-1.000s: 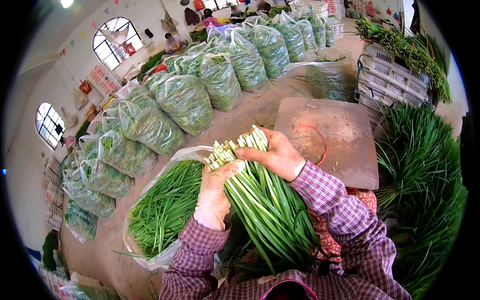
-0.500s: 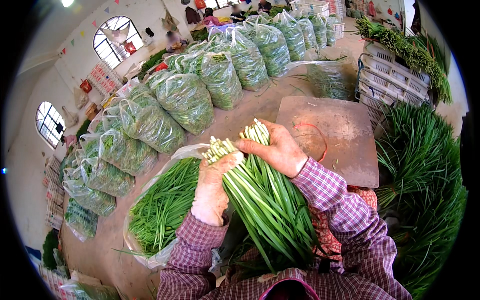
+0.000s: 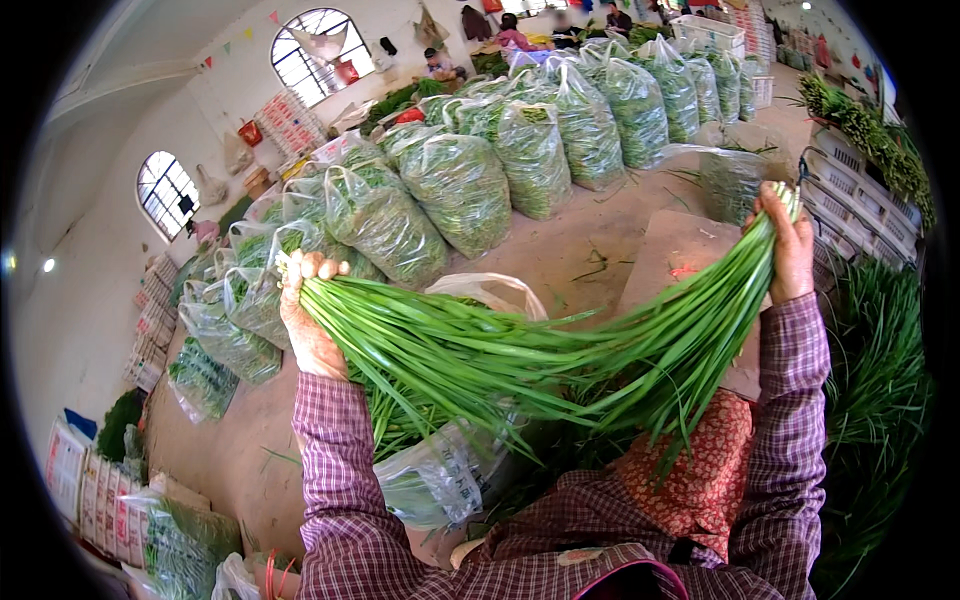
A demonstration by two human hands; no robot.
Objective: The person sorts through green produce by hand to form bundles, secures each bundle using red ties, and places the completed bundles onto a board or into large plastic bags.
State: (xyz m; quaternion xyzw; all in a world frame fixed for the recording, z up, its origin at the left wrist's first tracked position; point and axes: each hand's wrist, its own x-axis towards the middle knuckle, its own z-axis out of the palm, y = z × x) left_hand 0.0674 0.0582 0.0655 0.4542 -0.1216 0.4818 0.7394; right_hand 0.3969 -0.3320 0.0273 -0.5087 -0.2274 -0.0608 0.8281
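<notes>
My left hand, raised at the left, is closed round the pale root ends of one bundle of garlic chives. Raised higher at the right, my right hand grips the root ends of a second bundle of garlic chives. Their long green leaves sag inward and overlap in the middle. Below them stands a clear plastic bag with more cut chives in it, partly covered by the hanging leaves. A flat brown board lies behind the right bundle, with a bit of red tie on it.
Rows of filled clear bags stand ahead and to the left. Stacked white crates with bundled greens on top are at the right, above a heap of loose chives. Several people sit along the far wall. Bags and printed boxes stand lower left.
My hands have moved far apart and up, each taking a bundle of chives; before, they were side by side at the root ends. The view has shifted left.
</notes>
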